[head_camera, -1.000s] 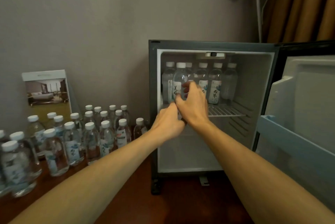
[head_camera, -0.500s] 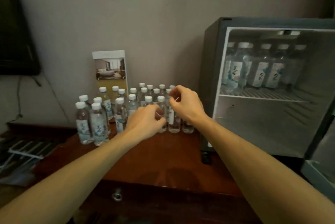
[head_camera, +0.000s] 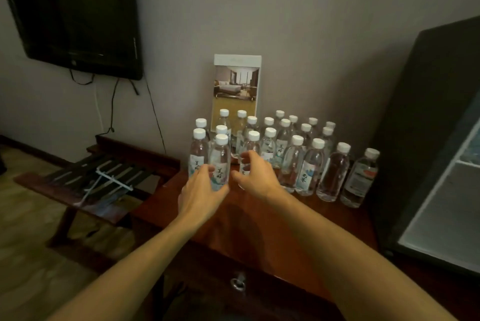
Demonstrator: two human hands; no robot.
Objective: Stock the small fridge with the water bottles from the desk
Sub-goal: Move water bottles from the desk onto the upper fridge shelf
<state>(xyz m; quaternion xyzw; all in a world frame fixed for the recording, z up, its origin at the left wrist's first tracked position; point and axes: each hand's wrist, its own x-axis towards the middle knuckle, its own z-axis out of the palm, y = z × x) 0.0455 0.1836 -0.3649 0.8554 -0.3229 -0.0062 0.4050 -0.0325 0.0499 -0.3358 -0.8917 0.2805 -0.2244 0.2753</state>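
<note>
Reddish-brown wooden desk (head_camera: 259, 222) carrying cluster of water bottles (head_camera: 292, 162), all standing upright, white caps on, close to wall. Left hand (head_camera: 201, 191) wrapping fingers and thumb round front bottle (head_camera: 220, 159) at cluster's left edge. Right hand (head_camera: 255, 174) cupping neighbouring bottle (head_camera: 250, 149), fingers spreading either side; blur hiding contact, so cannot tell whether gripping. Fridge (head_camera: 415, 139) standing right of desk, sliver of interior showing. Brochure card (head_camera: 236, 87) leaning behind bottles. Television (head_camera: 78, 9) hanging upper left.
</note>
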